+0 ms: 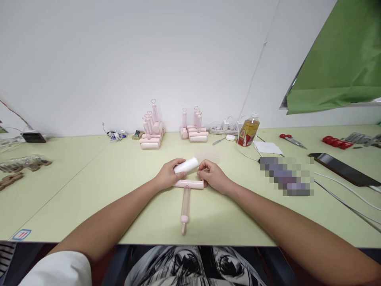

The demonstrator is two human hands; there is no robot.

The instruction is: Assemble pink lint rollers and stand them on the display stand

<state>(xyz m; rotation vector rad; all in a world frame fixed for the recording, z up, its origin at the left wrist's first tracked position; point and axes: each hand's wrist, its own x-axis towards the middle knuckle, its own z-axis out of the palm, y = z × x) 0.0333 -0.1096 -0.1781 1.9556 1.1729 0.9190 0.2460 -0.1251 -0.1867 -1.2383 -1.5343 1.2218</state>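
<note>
Both hands on a white roll above a pink lint roller

The pink lint roller (185,198) lies mid-table, handle pointing toward the person; left hand (168,173) grips the white roll (186,165), lying crosswise, right hand (212,175) pinching its end. Beyond, a bottle (248,130) holds amber liquid.

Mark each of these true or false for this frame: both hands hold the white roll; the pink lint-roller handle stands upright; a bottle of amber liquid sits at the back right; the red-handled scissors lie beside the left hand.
1. Both the left hand and the right hand hold the white cylindrical roll: true.
2. The pink plastic lint-roller handle stands upright: false, it lies flat on the pale green table.
3. A clear bottle of amber liquid sits at the back right: true.
4. The red-handled scissors lie beside the left hand: false, they lie far right.
</note>
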